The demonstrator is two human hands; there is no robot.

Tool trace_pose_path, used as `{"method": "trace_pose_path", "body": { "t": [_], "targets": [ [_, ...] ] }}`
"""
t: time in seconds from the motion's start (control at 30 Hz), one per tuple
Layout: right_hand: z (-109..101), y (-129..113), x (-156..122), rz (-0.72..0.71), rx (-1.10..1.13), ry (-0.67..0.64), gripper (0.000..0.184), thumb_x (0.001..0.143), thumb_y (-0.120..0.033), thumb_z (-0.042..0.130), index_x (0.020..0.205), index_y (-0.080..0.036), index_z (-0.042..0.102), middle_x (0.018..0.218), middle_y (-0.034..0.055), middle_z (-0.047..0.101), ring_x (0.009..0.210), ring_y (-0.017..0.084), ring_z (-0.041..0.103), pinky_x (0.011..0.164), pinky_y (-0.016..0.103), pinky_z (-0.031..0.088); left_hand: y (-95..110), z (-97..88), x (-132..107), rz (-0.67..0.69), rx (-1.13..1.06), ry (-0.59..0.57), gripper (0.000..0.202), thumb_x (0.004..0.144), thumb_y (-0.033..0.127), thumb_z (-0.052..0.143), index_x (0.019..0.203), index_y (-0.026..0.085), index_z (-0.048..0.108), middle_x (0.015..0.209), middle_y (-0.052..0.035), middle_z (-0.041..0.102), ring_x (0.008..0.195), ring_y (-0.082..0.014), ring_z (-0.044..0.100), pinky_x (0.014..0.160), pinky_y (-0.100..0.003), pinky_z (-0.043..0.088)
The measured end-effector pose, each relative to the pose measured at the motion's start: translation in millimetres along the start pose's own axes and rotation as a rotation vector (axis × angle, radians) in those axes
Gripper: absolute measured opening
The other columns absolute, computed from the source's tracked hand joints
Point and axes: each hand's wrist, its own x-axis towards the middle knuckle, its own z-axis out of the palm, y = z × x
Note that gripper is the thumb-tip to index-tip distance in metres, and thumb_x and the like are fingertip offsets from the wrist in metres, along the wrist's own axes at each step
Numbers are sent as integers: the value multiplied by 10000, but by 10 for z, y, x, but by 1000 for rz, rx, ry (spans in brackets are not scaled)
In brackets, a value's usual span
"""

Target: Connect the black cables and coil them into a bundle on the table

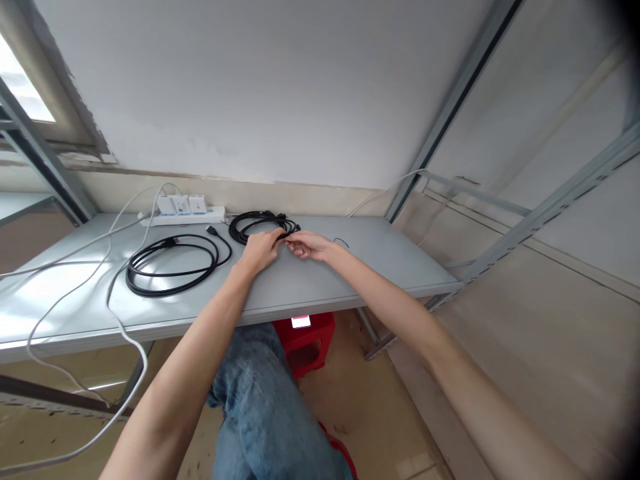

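A coiled black cable (239,230) lies on the grey shelf top (310,287) near the wall. My left hand (262,251) is closed on the right side of this coil. Close beside it, my right hand (311,245) has its fingers curled and pinched at the coil's right edge; what they grip is too small to make out. To the left lies a second coiled black cable (173,291), loosely looped, with its connector end (212,231) pointing towards the back. A short thin black tie or wire (341,241) rests just right of my right hand.
A white power strip (215,215) with several white plug adapters (181,204) stands at the back left. White cords (113,287) run from it across the shelf and over its front edge. Metal uprights (430,147) frame the shelf. Below is a red stool (320,340) with a phone-like object (301,322).
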Motion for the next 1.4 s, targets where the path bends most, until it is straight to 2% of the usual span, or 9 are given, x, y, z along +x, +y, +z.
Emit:
{"method": "trace_pose_path", "body": {
  "t": [0.2,0.37,0.5,0.8,0.9,1.03,1.1,1.23,1.4],
  "targets": [
    [-74,64,-55,-264,-422,100,177,907,-164,651,740,-184,592,537,-44,559,417,63,469,351,159,312,-51,5,2,-44,15,-3,393,1029,341,416,1312,262,677,1252,-119,759,1148,-326,699,859,-380,505],
    [-133,136,1,-345,-488,202,214,959,-261,633,768,-196,561,575,-40,570,425,74,478,385,178,329,-41,33,6,-49,17,-14,390,1031,372,422,1307,257,673,1205,-125,771,1122,-331,708,867,-386,505],
    [-67,116,73,-428,-659,234,219,971,-223,540,755,-206,505,574,-57,525,470,82,476,460,182,338,-24,50,12,-55,30,-35,390,1018,397,455,1330,244,632,1112,-120,787,1050,-335,728,839,-385,506],
    [2,-206,199,-311,-709,223,280,930,-207,508,655,-219,461,493,-50,401,428,106,373,441,234,296,-22,36,25,-97,56,-58,484,1002,352,473,1468,231,523,1106,-126,783,1060,-337,727,873,-390,511],
    [-59,-370,80,-506,-799,403,285,958,-214,504,674,-205,480,554,-28,466,528,121,459,527,237,333,-32,43,27,-106,55,-45,525,1006,363,479,1513,227,500,1149,-136,776,1078,-335,722,892,-396,510],
    [-302,-429,-258,-761,-1003,737,232,1035,-239,455,842,-182,571,719,14,592,701,158,556,653,253,359,-12,43,20,-74,84,-71,375,1034,376,430,1267,214,675,1123,-150,773,1081,-337,713,864,-385,497],
    [-471,-308,-437,-691,-1194,773,209,1055,-237,439,967,-175,618,771,44,645,735,191,585,683,274,360,17,36,21,-96,133,-88,377,1052,387,391,1187,194,685,1059,-164,771,1033,-342,719,834,-384,485],
    [-774,127,-633,-400,-1591,631,235,1052,-184,434,1103,-156,662,950,155,727,784,254,654,690,309,385,71,-6,25,-180,196,-67,421,1078,432,330,1185,178,647,964,-174,762,929,-340,724,764,-365,447],
    [-936,459,-597,-255,-1717,573,230,1070,-234,463,1147,-153,664,1046,204,732,856,282,706,691,318,429,95,-151,-34,-243,59,290,437,1100,461,269,1125,210,625,966,-129,738,940,-268,700,741,-315,405]
  ]
}}
